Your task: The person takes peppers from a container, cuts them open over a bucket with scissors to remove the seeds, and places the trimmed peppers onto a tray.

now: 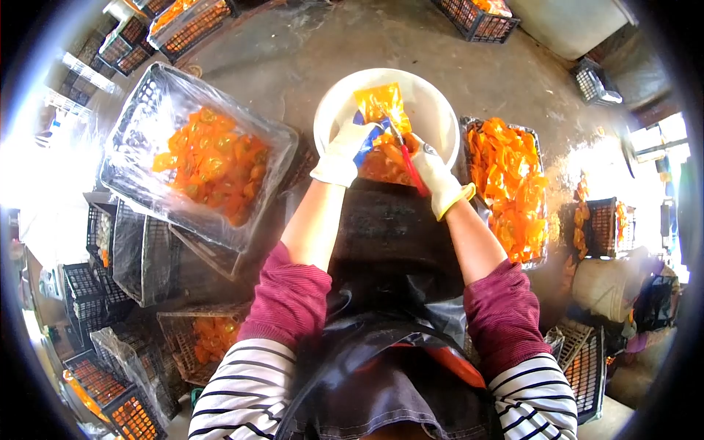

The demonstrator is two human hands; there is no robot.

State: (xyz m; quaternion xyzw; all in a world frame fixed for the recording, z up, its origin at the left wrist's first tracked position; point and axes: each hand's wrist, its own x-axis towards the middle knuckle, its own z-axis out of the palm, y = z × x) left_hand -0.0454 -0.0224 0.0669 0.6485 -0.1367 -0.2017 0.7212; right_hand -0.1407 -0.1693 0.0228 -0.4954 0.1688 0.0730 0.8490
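Note:
Over a large white tub (pixel 328 103), my gloved left hand (pixel 350 147) grips an orange-yellow plastic packet (pixel 381 101) by its lower edge. My gloved right hand (pixel 438 174) is closed round red-handled scissors (pixel 413 172), whose blades point up at the packet. Whether the blades are open or closed on the packet is hard to make out. Orange pieces in reddish liquid (pixel 385 163) lie in the tub under my hands, partly hidden by them. Both gloves are whitish, and the left one has blue on its fingers.
Left of the tub, a crate lined with clear plastic (pixel 282 139) holds a heap of orange pieces (pixel 220 161). On the right stands a crate full of orange packets (pixel 507 187). More black crates (pixel 147 253) are stacked at the left, and another crate (pixel 484 28) sits at the back.

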